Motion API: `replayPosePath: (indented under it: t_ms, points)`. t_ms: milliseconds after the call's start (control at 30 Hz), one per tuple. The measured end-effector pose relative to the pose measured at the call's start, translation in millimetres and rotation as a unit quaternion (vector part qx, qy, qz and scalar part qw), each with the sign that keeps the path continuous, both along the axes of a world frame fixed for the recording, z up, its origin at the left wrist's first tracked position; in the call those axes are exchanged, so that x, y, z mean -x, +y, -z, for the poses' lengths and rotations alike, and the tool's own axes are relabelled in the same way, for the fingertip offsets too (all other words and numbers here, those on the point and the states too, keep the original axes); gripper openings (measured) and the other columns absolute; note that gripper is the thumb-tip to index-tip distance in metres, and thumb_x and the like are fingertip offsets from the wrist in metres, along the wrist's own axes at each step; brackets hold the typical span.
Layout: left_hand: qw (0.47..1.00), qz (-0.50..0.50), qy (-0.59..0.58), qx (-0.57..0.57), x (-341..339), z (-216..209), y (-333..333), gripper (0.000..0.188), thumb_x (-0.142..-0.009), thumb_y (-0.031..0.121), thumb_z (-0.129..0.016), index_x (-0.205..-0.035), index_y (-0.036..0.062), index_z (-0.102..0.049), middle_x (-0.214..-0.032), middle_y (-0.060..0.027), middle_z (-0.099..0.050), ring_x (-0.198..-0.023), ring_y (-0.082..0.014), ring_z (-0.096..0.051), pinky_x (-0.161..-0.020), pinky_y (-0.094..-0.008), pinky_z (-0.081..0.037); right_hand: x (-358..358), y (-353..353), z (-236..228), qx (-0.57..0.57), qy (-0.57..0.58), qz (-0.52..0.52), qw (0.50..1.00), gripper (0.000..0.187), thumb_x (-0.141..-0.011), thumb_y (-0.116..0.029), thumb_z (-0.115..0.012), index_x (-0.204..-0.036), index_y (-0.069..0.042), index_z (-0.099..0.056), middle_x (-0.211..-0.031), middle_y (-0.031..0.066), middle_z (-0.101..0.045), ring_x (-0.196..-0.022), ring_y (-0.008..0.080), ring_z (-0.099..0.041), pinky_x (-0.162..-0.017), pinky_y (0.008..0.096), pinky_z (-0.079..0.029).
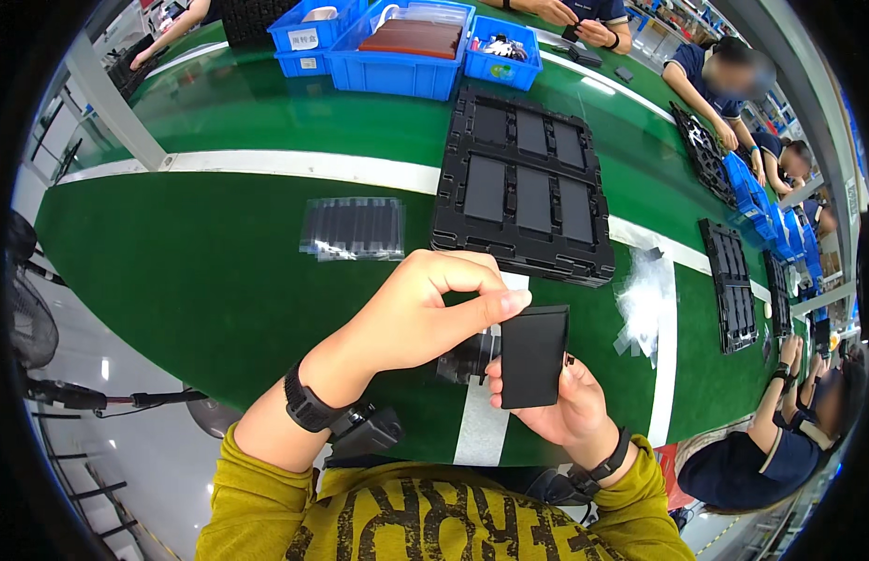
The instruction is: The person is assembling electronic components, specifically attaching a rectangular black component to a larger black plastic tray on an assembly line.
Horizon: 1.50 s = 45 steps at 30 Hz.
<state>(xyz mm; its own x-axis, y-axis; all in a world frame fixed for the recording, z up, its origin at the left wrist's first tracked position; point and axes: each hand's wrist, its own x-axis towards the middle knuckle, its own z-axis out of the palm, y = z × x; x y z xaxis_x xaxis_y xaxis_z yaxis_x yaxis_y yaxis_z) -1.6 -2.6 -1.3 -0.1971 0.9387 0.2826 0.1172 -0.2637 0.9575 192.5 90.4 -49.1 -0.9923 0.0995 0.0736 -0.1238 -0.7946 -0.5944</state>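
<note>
My right hand [574, 408] holds a flat black rectangular slab [535, 360] upright, gripping it by its lower part with thumb and fingers on opposite sides. A small dark tab juts from the slab's right edge. At its top left corner, the thumb and forefinger of my left hand [444, 304] are pinched together; whatever lies between them is hidden. Behind the slab, a clear film piece [470, 359] shows on the green table. Beyond my hands sits a black moulded tray [520, 245] with dark rectangular pieces in its pockets.
Clear strips [353, 227] lie left of the tray, and a heap of crumpled clear film [644, 304] lies to its right. Blue bins [397, 77] stand at the back. Further black trays [729, 285] and several co-workers line the right side. A grey post [112, 98] rises at left.
</note>
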Motion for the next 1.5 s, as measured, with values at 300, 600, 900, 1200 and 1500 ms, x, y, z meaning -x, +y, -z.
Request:
replayPosePath:
  t_ms: [300,600,900,1200,1500]
  points:
    - [0.956,0.044,0.271,0.102,9.9,-6.5,-31.5,0.03,-0.093,0.021,-0.043,-0.101,-0.0013,-0.062,-0.091,-0.0098,-0.064,-0.09,-0.0244,-0.057,-0.086,-0.0363,-0.039,-16.2,12.0,5.4,0.059,0.015,0.048,0.997,0.052,-0.093,-0.029,-0.046,-0.13,0.006,-0.034,-0.128,0.0274,-0.041,-0.115,0.0323,-0.048,-0.097,0.0449,-0.038]
    - [0.873,0.182,0.428,0.144,-6.9,29.0,-39.7,0.051,-0.086,0.026,-0.054,-0.131,0.0052,-0.041,-0.142,-0.0158,-0.03,-0.133,-0.0292,-0.026,-0.107,-0.049,-0.019,-31.6,48.8,-15.5,-0.722,-0.074,0.155,0.67,0.038,-0.071,-0.001,-0.068,-0.108,-0.005,-0.063,-0.117,0.0174,-0.053,-0.099,0.0299,-0.054,-0.083,0.0365,-0.046]
    - [0.853,0.193,0.458,0.158,-3.6,31.2,-39.3,0.045,-0.083,0.036,-0.058,-0.126,0.0259,-0.051,-0.142,-0.0117,-0.032,-0.132,-0.0244,-0.029,-0.106,-0.0465,-0.022,-32.4,44.7,-9.8,-0.839,-0.062,0.127,0.525,0.034,-0.064,-0.007,-0.071,-0.097,-0.006,-0.068,-0.111,0.0147,-0.056,-0.095,0.0284,-0.055,-0.078,0.0342,-0.048]
    - [0.847,0.206,0.458,0.177,-2.6,27.9,-37.6,0.046,-0.082,0.039,-0.058,-0.126,0.0264,-0.052,-0.14,-0.0119,-0.035,-0.132,-0.0243,-0.03,-0.107,-0.0448,-0.016,-29.9,44.0,-5.5,-0.848,-0.045,0.127,0.512,0.03,-0.065,-0.009,-0.064,-0.095,-0.006,-0.069,-0.111,0.015,-0.056,-0.095,0.0259,-0.055,-0.076,0.033,-0.049]
    - [0.848,0.211,0.45,0.183,-2.5,28.5,-36.5,0.047,-0.08,0.039,-0.06,-0.125,0.0268,-0.052,-0.14,-0.0121,-0.035,-0.132,-0.0246,-0.03,-0.107,-0.0453,-0.016,-29.9,45.1,-5.4,-0.845,-0.046,0.122,0.518,0.03,-0.066,-0.01,-0.065,-0.095,-0.005,-0.069,-0.111,0.0146,-0.056,-0.094,0.0258,-0.055,-0.076,0.0333,-0.049]
